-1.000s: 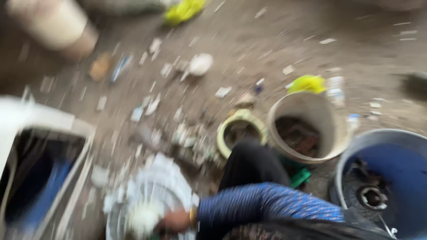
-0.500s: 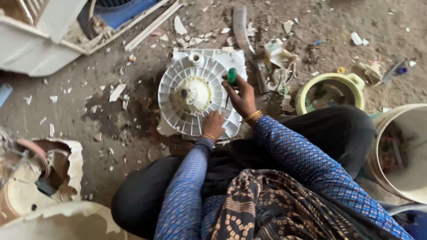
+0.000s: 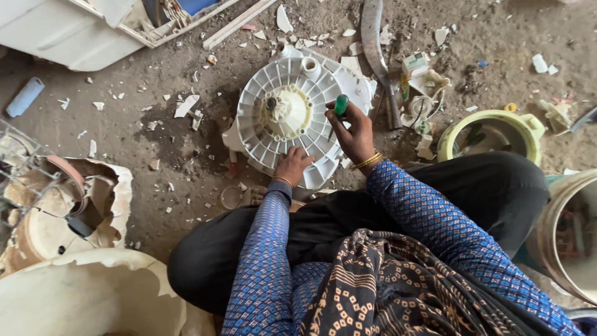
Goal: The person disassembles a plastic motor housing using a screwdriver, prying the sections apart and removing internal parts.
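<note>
Ribbed white plastic drum base [image 3: 292, 118], round with a cream hub, lies flat on the dirt floor [image 3: 155, 143] right in front of the seated person's knees. Their right hand [image 3: 353, 130] is closed in a fist around a green-handled screwdriver [image 3: 341, 104], held upright with the handle sticking out the top; the tip goes down onto the disc's right side beneath the fist. Just left of and below that grip, the left hand [image 3: 292, 167] presses fingers-down on the disc's near rim, holding nothing. Off to the right of the fist sits a yellow-green ring-shaped housing [image 3: 491, 132]; a grey hose [image 3: 373, 37] lies above it. White plastic shards litter the ground around.
</note>
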